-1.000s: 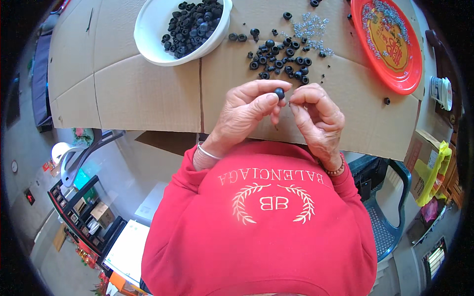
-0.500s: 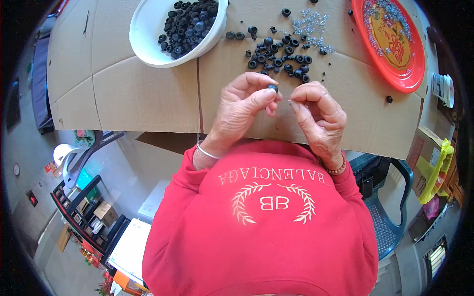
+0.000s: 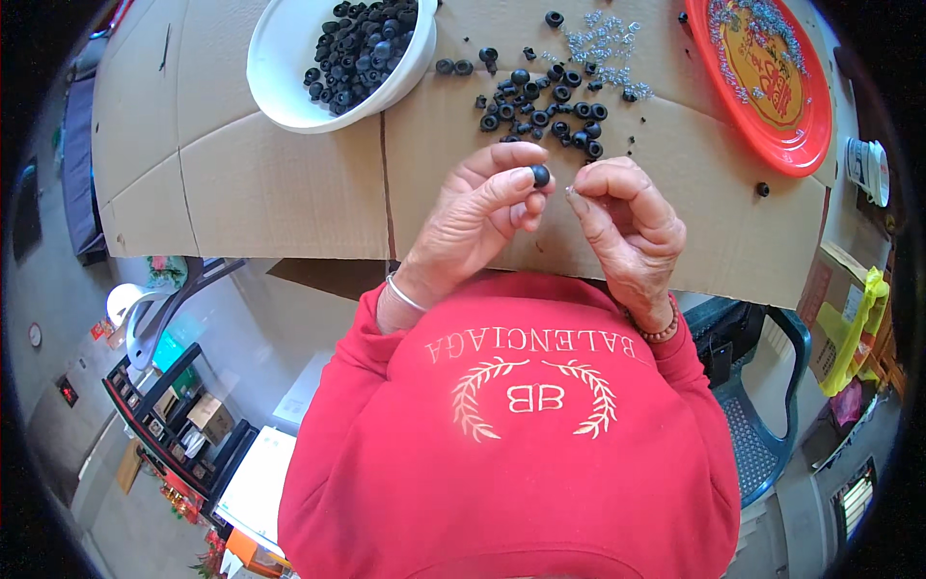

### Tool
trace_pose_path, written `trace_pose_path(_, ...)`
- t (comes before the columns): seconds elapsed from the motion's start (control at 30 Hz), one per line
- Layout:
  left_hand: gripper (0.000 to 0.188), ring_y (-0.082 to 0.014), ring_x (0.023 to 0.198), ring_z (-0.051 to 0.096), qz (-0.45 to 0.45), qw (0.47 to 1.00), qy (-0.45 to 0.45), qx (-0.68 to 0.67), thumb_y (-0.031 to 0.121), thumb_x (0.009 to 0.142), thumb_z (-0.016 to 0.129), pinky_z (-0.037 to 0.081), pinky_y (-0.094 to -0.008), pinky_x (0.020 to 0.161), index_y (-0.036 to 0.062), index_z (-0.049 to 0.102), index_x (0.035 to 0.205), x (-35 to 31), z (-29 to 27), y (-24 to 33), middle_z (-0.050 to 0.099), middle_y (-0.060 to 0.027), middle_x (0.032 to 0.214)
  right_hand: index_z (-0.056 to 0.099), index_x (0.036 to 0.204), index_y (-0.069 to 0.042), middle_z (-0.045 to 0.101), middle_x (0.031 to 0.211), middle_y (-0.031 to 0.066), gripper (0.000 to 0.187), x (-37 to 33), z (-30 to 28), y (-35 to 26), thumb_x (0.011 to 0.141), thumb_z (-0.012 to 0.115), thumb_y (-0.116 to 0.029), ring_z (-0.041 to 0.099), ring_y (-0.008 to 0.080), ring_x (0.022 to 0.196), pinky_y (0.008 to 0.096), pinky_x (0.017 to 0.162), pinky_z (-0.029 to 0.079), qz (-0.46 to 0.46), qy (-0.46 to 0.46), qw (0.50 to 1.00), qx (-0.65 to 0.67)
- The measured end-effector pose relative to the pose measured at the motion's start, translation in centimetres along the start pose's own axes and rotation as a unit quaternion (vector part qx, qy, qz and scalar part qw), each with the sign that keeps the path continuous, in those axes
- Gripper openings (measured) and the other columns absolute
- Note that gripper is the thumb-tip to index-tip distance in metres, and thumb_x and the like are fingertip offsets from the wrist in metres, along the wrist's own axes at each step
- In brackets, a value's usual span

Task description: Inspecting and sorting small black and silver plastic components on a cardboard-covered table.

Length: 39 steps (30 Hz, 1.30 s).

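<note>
Between thumb and forefinger, my left hand grips a small round black cap. Just to its right, my right hand is pinched on a tiny pale piece at its fingertips, too small to name. The hands are a little apart. Beyond them several black round parts lie scattered on the cardboard. A loose heap of small clear-silver pieces is spread behind those parts.
A white bowl full of black parts stands at the far left. The red tray at the far right holds more silvery bits. Cardboard covers the table, its near edge by my body. A green plastic chair is at right.
The black cap in my left hand has turned and shows more of its rounded side. My right hand has shifted slightly right, still pinched.
</note>
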<state>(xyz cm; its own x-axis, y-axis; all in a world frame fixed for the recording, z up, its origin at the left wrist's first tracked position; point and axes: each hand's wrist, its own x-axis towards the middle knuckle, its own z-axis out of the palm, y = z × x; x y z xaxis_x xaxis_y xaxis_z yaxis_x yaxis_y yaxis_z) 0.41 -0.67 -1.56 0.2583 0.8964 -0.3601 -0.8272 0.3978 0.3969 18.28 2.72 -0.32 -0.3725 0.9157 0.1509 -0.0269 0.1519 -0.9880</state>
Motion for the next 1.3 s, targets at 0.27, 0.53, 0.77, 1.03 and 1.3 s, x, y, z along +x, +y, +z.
trace_pose_path(0.27,0.02,-0.0101,0.08,0.061,-0.039,0.998,-0.001,-0.047,0.011,0.093,0.055,0.053,-0.0216,0.063,0.0025,0.058,0.111,0.0,0.3,-0.6,0.063,-0.0066,0.096,0.059,0.091,0.003,0.061,0.087,0.0093,0.017,0.6,0.3,-0.8,0.077,0.065,0.011,0.057,0.0178,0.08,0.027,0.07,0.046,-0.071,0.008,0.995,-0.074)
trace_pose_path(0.53,0.02,-0.0121,0.082,0.063,-0.061,0.993,0.038,-0.097,0.005,0.091,0.055,0.054,-0.0214,0.064,0.0038,0.057,0.111,-0.1,0.7,-0.6,0.062,-0.0059,0.094,0.059,0.091,0.003,0.06,0.086,0.0093,0.016,0.3,-0.1,-0.8,0.077,0.065,0.011,0.055,0.0156,0.077,0.0244,0.066,0.044,-0.062,0.037,0.99,-0.121)
trace_pose_path(0.77,0.025,-0.0132,0.083,0.064,-0.036,0.998,0.032,-0.043,0.002,0.088,0.057,0.054,-0.0218,0.065,0.003,0.057,0.113,-0.2,0.7,-0.3,0.063,-0.0063,0.095,0.059,0.091,0.003,0.06,0.086,0.0089,0.017,0.2,0.0,-0.7,0.077,0.064,0.011,0.055,0.015,0.077,0.0237,0.066,0.043,-0.062,0.023,0.993,-0.103)
trace_pose_path(1.03,0.021,-0.0129,0.082,0.063,-0.071,0.994,0.019,-0.085,0.005,0.091,0.056,0.054,-0.0226,0.065,0.0034,0.059,0.112,-0.1,0.3,-0.5,0.065,-0.0082,0.097,0.06,0.086,0.001,0.061,0.078,0.0087,0.018,0.7,0.3,-0.8,0.073,0.066,0.011,0.058,0.0162,0.068,0.0252,0.06,0.047,-0.086,0.04,0.988,-0.125)
trace_pose_path(1.3,0.02,-0.013,0.081,0.064,-0.081,0.991,0.042,-0.1,0.008,0.091,0.056,0.054,-0.0215,0.062,0.003,0.057,0.111,-0.1,0.3,-0.3,0.065,-0.008,0.096,0.06,0.086,0.001,0.061,0.078,0.0095,0.019,0.8,0.3,-1.0,0.072,0.066,0.012,0.059,0.0175,0.068,0.0256,0.059,0.048,-0.11,0.037,0.982,-0.152)
